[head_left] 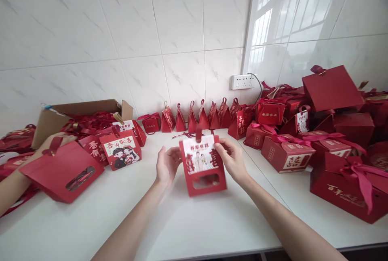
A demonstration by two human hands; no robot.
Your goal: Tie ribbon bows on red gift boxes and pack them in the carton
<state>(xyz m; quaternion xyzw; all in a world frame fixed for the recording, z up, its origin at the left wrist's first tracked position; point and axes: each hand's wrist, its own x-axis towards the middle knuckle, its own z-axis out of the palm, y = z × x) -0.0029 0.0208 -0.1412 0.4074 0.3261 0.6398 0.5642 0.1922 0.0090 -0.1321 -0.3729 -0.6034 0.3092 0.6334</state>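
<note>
On my feed the right hand (pixel 233 158) pinches the upper right edge of the near-upright box (pixel 203 165); the left hand (pixel 168 165) is loosely spread at its opposite side

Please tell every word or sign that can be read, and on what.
"百年", then unclear: front-right box
"囍": box left of it
"安居乐业": ribboned box, back right
"家有喜", first character blurred: card on held box
"吾", "喜", rest unclear: cartoon-couple box
Other lettering: too small or blurred.
</note>
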